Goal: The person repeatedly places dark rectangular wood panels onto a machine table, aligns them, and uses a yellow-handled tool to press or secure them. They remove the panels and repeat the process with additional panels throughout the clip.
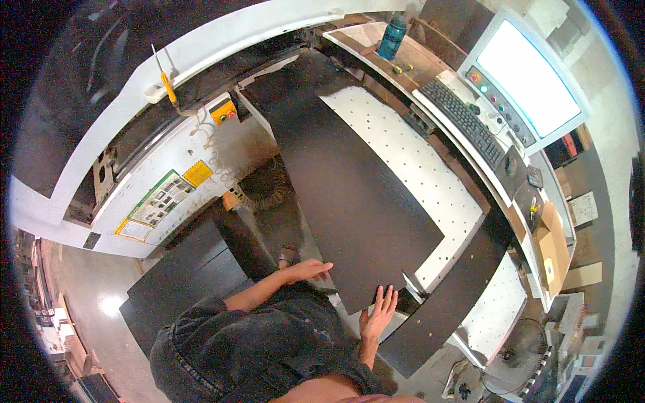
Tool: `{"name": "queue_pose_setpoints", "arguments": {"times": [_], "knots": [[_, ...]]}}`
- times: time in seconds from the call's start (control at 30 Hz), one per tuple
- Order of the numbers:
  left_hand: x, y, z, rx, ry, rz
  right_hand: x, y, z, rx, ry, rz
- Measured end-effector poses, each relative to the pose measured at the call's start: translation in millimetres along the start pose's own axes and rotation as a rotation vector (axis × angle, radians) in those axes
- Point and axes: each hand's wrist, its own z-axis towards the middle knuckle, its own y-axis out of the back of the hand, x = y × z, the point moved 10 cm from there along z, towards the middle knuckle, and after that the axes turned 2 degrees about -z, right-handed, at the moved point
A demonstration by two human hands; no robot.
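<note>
Left hand: flat, fingers extended, resting on near left edge of dark panel; apparently steadying it.
Right hand: open, fingers spread, pressed on panel's near corner, gripping nothing.
Dark panel: large rectangular board lying flat on white perforated machine bed, reaching toward 12 o'clock from both hands.
At 10 o'clock: white machine housing bearing yellow square label, green-bordered pictogram sheet, yellow box with red button.
At 2 o'clock: brown cardboard box on shelf edge, bright monitor, keyboard.
At 12 o'clock: teal bottle.
</note>
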Motion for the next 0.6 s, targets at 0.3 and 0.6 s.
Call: {"name": "queue_pose_setpoints", "arguments": {"times": [0.3, 0.6], "knots": [[-16.5, 85.1, 12.3, -0.254, -0.081, -0.333, 17.5, 7.5, -4.2, -0.097, 0.024, 0.072], [-125.0, 95.3, -35.1, -0.094, -0.183, 0.144, 59.6, 85.4, -2.5, -0.357, 0.024, 0.084]]}}
